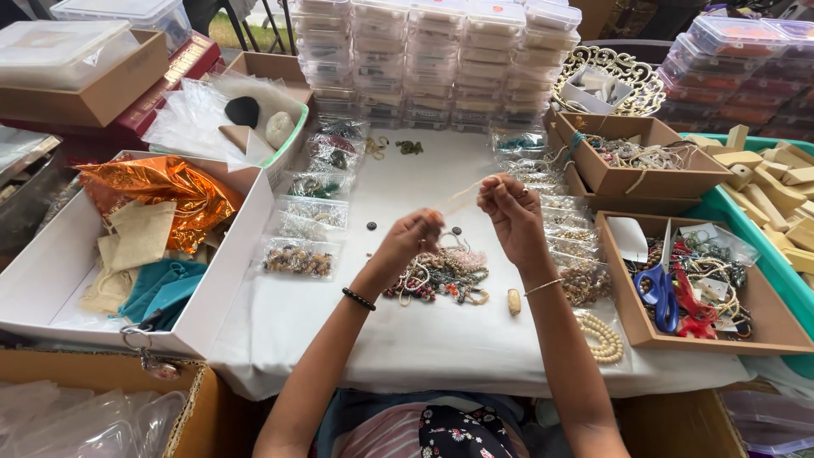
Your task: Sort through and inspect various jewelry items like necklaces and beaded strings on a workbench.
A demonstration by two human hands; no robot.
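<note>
Over the white-clothed table (407, 339), just above a bead pile (441, 276), the left hand (413, 240) and right hand (511, 212) each pinch one end of a pale cord (462, 199) stretched taut between them. It looks light, limp and slippery, best held near the ends by fingertips. Farther back stand stacked clear boxes (441, 64)

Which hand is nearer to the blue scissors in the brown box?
The right hand. It is raised over the white cloth, just left of the box holding the blue scissors. The left hand is farther left, above the pile of beads.
</note>
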